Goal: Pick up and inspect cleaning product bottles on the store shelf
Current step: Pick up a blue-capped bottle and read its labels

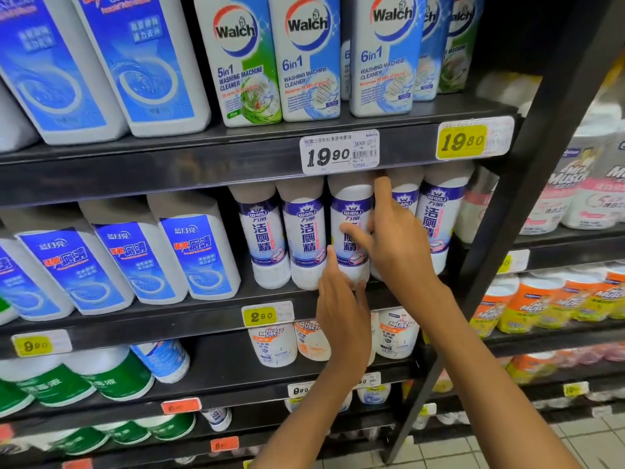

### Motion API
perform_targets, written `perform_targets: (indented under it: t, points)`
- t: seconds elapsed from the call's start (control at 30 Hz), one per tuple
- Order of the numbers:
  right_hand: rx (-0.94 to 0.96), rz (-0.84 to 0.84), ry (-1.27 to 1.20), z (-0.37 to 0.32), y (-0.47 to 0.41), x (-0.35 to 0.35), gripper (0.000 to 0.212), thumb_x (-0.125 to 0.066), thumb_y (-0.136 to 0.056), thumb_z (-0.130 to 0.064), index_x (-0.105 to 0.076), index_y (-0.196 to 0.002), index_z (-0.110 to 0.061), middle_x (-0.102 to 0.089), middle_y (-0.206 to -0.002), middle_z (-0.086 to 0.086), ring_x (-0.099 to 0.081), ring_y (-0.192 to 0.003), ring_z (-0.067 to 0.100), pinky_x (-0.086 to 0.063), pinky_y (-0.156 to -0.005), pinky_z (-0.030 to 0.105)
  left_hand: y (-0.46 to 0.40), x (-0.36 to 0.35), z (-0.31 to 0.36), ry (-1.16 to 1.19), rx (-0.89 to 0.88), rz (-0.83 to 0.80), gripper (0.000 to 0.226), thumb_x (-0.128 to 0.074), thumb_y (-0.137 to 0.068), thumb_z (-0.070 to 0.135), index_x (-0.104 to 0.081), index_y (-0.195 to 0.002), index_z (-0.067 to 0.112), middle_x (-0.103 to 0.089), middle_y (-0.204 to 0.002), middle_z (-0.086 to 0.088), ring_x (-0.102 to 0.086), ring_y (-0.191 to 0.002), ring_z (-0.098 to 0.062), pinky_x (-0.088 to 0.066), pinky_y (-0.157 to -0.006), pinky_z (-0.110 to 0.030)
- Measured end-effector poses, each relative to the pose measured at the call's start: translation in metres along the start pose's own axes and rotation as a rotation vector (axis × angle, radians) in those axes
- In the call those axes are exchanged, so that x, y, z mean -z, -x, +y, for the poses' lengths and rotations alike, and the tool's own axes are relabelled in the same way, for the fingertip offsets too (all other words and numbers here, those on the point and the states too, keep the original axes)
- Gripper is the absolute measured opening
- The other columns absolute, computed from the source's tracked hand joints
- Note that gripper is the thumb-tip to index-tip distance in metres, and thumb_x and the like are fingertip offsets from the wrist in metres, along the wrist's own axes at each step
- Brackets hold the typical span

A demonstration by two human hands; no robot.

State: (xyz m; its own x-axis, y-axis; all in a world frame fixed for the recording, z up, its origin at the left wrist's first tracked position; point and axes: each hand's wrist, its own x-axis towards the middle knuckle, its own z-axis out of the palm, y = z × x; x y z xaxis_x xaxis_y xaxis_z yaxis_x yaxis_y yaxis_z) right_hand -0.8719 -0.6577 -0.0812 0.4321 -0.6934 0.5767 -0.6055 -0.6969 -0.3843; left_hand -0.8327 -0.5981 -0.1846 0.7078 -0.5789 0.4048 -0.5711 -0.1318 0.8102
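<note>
A row of white toilet-cleaner bottles with purple labels stands on the middle shelf [203, 319]. Both hands are at the third bottle [351, 211] from the left. My right hand [395, 242] wraps it from the right side, thumb across the label and index finger pointing up beside its shoulder. My left hand [341, 306] is at the bottle's base from below and left, fingers spread against it. The bottle stands upright in its row, touching its neighbours [302, 231]. Its lower label is hidden by my hands.
Blue-label white bottles [192, 255] fill the left of the same shelf. Walch washing-machine cleaner bottles [309, 55] stand on the shelf above. Mr Muscle bottles [275, 343] sit below. A black slanted upright [527, 231] divides off the right bay. Price tags [340, 152] line shelf edges.
</note>
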Motion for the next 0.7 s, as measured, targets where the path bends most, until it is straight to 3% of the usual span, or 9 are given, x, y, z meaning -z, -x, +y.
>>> perform_targets:
  t: [0.1, 0.2, 0.27, 0.33, 0.47, 0.53, 0.6, 0.67, 0.7]
  points:
    - [-0.024, -0.002, -0.075, 0.001, -0.004, -0.003, 0.057, -0.063, -0.089, -0.034, -0.033, -0.129, -0.007, -0.062, -0.100, 0.015, -0.060, -0.092, 0.036, -0.047, -0.072, 0.042, -0.001, 0.002, -0.001, -0.020, -0.011, -0.053, 0.072, -0.058, -0.092, 0.011, -0.015, -0.148, 0.017, -0.054, -0.122, -0.010, -0.056, -0.103, -0.020, -0.052, -0.080, -0.033]
    - [-0.027, -0.003, -0.106, 0.002, -0.006, -0.008, 0.052, -0.063, -0.089, -0.032, -0.035, -0.125, -0.006, -0.061, -0.100, 0.016, -0.059, -0.091, 0.036, -0.048, -0.074, 0.047, 0.004, 0.010, -0.006, -0.013, -0.072, -0.127, 0.072, -0.058, -0.091, 0.008, -0.015, -0.147, 0.017, -0.053, -0.115, -0.005, -0.053, -0.100, -0.012, -0.047, -0.074, -0.021]
    - [-0.030, 0.011, -0.099, 0.003, -0.005, -0.011, 0.054, -0.063, -0.090, -0.031, -0.034, -0.128, -0.006, -0.060, -0.100, 0.018, -0.058, -0.091, 0.037, -0.047, -0.072, 0.045, 0.007, 0.019, -0.011, 0.049, -0.078, -0.158, 0.066, -0.057, -0.090, 0.005, -0.021, -0.142, 0.026, -0.052, -0.117, -0.002, -0.052, -0.102, -0.008, -0.048, -0.076, -0.020]
    - [-0.066, 0.075, -0.146, 0.003, 0.003, -0.014, 0.060, -0.065, -0.088, -0.028, -0.032, -0.133, -0.006, -0.059, -0.106, 0.020, -0.058, -0.093, 0.038, -0.045, -0.072, 0.041, 0.008, 0.031, -0.017, 0.119, -0.041, -0.097, 0.060, -0.056, -0.090, 0.003, -0.029, -0.134, 0.033, -0.053, -0.117, 0.001, -0.052, -0.103, -0.007, -0.050, -0.082, -0.026]
    - [0.007, 0.298, -0.385, -0.021, 0.031, -0.026, 0.056, -0.073, -0.082, -0.015, -0.047, -0.127, 0.004, -0.051, -0.098, 0.011, -0.051, -0.078, 0.021, -0.037, -0.066, 0.017, -0.004, 0.053, -0.034, 0.130, 0.054, 0.155, 0.049, -0.057, -0.087, -0.002, -0.044, -0.132, 0.011, -0.053, -0.119, -0.006, -0.052, -0.111, -0.017, -0.048, -0.092, -0.034]
    - [0.078, 0.295, -0.381, -0.037, 0.034, -0.036, 0.056, -0.076, -0.079, -0.013, -0.050, -0.123, 0.010, -0.057, -0.104, 0.020, -0.049, -0.076, 0.012, -0.041, -0.071, 0.015, -0.012, 0.058, -0.037, 0.146, 0.095, 0.149, 0.050, -0.057, -0.087, -0.003, -0.044, -0.133, 0.009, -0.052, -0.123, -0.008, -0.051, -0.116, -0.019, -0.046, -0.097, -0.035]
    - [0.111, 0.297, -0.348, -0.053, 0.028, -0.044, 0.059, -0.075, -0.079, -0.016, -0.050, -0.124, 0.012, -0.056, -0.119, 0.028, -0.057, -0.081, 0.017, -0.048, -0.075, 0.021, -0.014, 0.060, -0.036, 0.174, 0.105, 0.098, 0.050, -0.058, -0.089, 0.000, -0.042, -0.135, 0.011, -0.053, -0.127, -0.008, -0.050, -0.119, -0.019, -0.045, -0.099, -0.035]
    - [0.071, 0.327, -0.245, -0.066, 0.018, -0.048, 0.056, -0.074, -0.079, -0.026, -0.056, -0.119, 0.009, -0.058, -0.121, 0.027, -0.066, -0.083, 0.029, -0.054, -0.063, 0.031, -0.014, 0.059, -0.035, 0.218, 0.113, 0.051, 0.051, -0.059, -0.090, 0.003, -0.041, -0.136, 0.013, -0.052, -0.131, -0.007, -0.050, -0.120, -0.018, -0.046, -0.099, -0.036]
    - [0.036, 0.335, -0.172, -0.071, 0.011, -0.049, 0.054, -0.074, -0.078, -0.031, -0.059, -0.112, 0.008, -0.061, -0.114, 0.026, -0.067, -0.076, 0.033, -0.050, -0.051, 0.029, -0.014, 0.058, -0.034, 0.231, 0.120, 0.039, 0.051, -0.059, -0.090, 0.003, -0.041, -0.136, 0.014, -0.052, -0.131, -0.006, -0.050, -0.119, -0.018, -0.047, -0.097, -0.037]
